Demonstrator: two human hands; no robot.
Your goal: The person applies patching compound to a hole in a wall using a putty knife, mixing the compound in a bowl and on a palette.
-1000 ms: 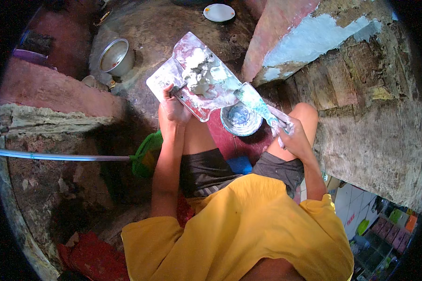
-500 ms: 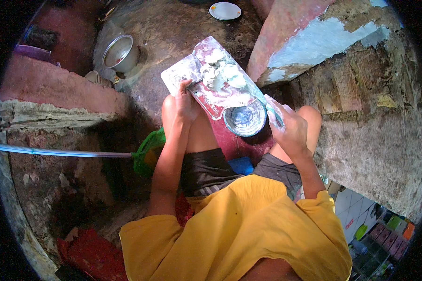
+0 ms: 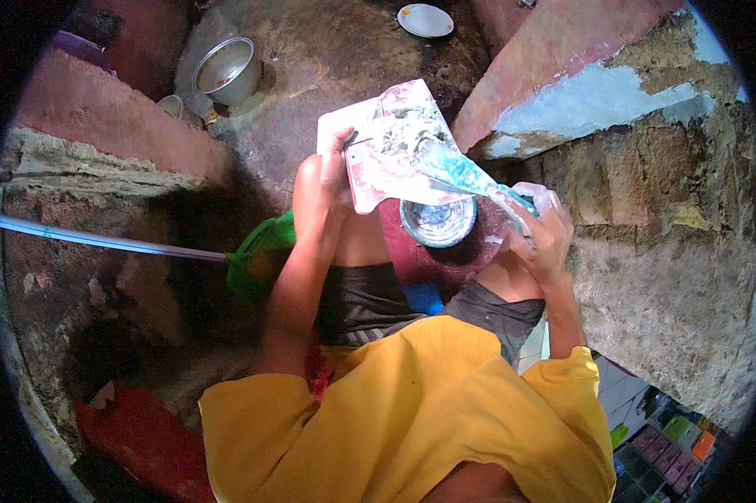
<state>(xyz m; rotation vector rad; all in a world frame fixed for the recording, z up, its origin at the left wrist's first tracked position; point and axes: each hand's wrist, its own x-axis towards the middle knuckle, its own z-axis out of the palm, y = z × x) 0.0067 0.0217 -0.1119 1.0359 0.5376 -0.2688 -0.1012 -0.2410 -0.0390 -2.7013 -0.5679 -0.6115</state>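
Observation:
My left hand (image 3: 334, 174) grips the left edge of a flat reddish board (image 3: 369, 186), thumb on top. The board is smeared with white, and a lump of thick white paste (image 3: 407, 130) lies on its upper part. In my right hand (image 3: 549, 230), whose fingers are coated white, is the handle of a turquoise spatula (image 3: 464, 173). Its wide blade lies across the board against the paste. Below the board's lower edge, between my knees, stands a small blue-rimmed bowl (image 3: 436, 241) with white residue inside. The board hides part of the bowl.
Ahead on the floor are a metal pot (image 3: 242, 82) and a white plate (image 3: 426, 20). Low worn walls rise at left and right (image 3: 646, 201). By my left knee is a green net (image 3: 260, 251) with a pale pole (image 3: 114, 236) reaching it.
The spatula has come from beside the bowl onto the board, its blade now at the paste. My right hand has turned and shifted right. The board is slightly turned and farther right.

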